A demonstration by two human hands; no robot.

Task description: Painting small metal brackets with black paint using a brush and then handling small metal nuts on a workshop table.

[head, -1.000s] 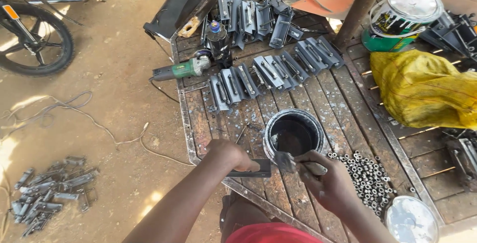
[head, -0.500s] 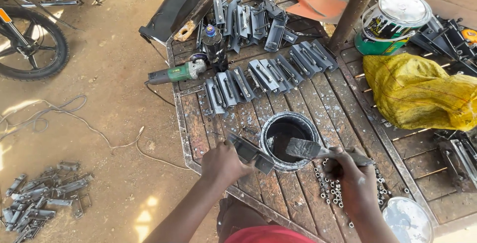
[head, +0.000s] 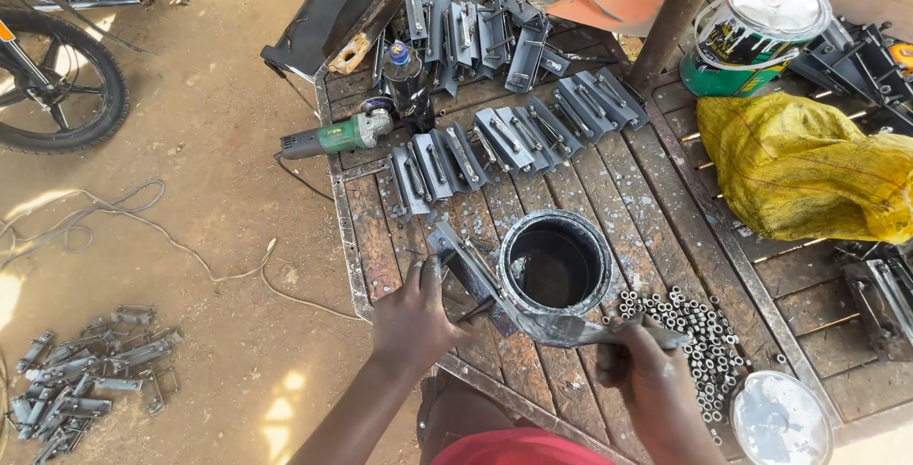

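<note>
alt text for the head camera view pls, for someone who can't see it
Seen from above, a person's left hand steadies a grey metal latch on a wooden table while the right hand holds a paintbrush beside an open can of dark paint. More latches, loose nuts and a green angle grinder surround them.

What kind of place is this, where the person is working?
Probably an open-air metal workshop. An angle grinder lies on a worn workbench beside rows of grey metal latches, with a heap of small nuts and a can of dark paint on bare dirt ground.
</note>
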